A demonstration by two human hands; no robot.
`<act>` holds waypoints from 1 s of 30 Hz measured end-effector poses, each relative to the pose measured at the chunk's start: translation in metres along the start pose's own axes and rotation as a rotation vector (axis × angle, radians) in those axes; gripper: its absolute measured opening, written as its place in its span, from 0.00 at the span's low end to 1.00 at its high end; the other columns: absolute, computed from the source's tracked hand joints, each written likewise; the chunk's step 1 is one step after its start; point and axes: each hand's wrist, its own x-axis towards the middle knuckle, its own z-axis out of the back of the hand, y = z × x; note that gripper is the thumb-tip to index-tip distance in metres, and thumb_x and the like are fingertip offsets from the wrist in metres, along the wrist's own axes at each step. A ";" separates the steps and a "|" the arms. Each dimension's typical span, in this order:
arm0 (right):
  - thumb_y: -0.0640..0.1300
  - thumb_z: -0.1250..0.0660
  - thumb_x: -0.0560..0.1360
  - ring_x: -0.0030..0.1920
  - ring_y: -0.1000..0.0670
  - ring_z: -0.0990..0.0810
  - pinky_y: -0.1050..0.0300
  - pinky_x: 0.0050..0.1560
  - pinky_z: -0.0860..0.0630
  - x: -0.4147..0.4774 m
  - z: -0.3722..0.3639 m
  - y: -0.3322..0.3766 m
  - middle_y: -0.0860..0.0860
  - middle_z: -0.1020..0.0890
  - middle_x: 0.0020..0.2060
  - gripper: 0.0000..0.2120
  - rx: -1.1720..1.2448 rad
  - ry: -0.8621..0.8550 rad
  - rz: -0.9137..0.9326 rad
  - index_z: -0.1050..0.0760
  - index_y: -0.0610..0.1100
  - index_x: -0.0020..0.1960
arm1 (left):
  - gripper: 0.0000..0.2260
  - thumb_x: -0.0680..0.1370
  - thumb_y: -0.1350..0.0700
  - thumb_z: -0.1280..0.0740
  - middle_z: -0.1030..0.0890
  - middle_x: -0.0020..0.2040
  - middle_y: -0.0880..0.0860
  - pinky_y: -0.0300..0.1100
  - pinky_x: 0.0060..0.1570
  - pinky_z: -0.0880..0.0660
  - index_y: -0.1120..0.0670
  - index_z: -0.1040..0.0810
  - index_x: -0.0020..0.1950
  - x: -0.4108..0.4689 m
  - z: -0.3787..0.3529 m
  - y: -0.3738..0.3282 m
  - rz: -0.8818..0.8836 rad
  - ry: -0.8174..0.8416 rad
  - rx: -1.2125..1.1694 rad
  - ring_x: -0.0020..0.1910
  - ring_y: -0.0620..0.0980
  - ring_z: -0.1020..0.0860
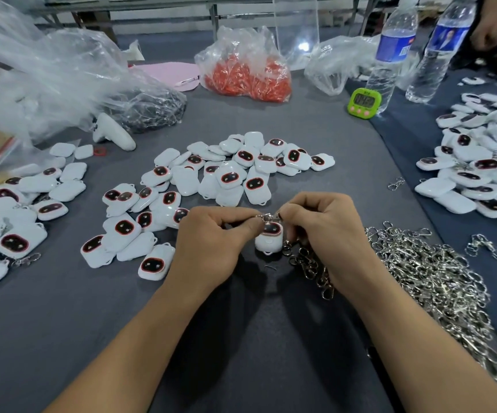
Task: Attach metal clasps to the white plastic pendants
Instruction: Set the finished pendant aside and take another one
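Table (271, 338) has a dark grey cloth over it and it's pretty packed. Left hand (211, 239) and right hand (327, 234) are close together near the middle, fingertips of both pinching a small metal clasp (266, 216) at the top of one white pendant (269, 239), which sits between them just over the cloth. Loose pendants (229, 174) are heaped right behind the hands, with more piles at the far left (11, 222) and far right (479, 174). A big tangle of clasps (429, 269) lies beside the right wrist. Further back: a bag of red bits (247, 73), crumpled clear bags (47, 73), a green timer (364, 102) and two water bottles (393, 55). Metal table legs show behind all that, and someone else's hand (491, 28) shows at top right.
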 end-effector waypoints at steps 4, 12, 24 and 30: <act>0.45 0.32 0.66 0.30 0.50 0.27 0.50 0.35 0.28 -0.003 -0.001 0.002 0.43 0.19 0.28 0.07 -0.091 0.015 -0.020 0.19 0.43 0.34 | 0.06 0.76 0.57 0.27 0.13 0.41 0.43 0.37 0.48 0.21 0.45 0.12 0.45 0.002 -0.001 -0.001 0.037 0.015 -0.133 0.44 0.41 0.15; 0.39 0.26 0.71 0.38 0.53 0.15 0.58 0.40 0.18 -0.008 -0.005 0.006 0.54 0.14 0.35 0.08 -0.179 0.025 0.181 0.14 0.52 0.41 | 0.10 0.74 0.53 0.24 0.15 0.36 0.38 0.41 0.39 0.21 0.36 0.15 0.40 -0.003 0.000 -0.007 -0.052 -0.025 0.039 0.37 0.46 0.17; 0.40 0.26 0.71 0.32 0.57 0.18 0.66 0.32 0.24 -0.011 -0.006 0.008 0.57 0.16 0.31 0.08 -0.330 0.047 0.177 0.14 0.52 0.39 | 0.11 0.69 0.59 0.24 0.16 0.38 0.37 0.38 0.40 0.22 0.41 0.15 0.39 -0.004 0.001 -0.010 -0.139 -0.050 0.124 0.39 0.45 0.18; 0.40 0.24 0.71 0.30 0.56 0.19 0.63 0.30 0.24 -0.012 -0.004 0.010 0.56 0.17 0.30 0.07 -0.331 0.050 0.204 0.15 0.52 0.38 | 0.13 0.68 0.59 0.22 0.16 0.37 0.34 0.29 0.37 0.26 0.39 0.15 0.39 -0.004 0.004 -0.009 -0.120 -0.052 0.124 0.39 0.40 0.18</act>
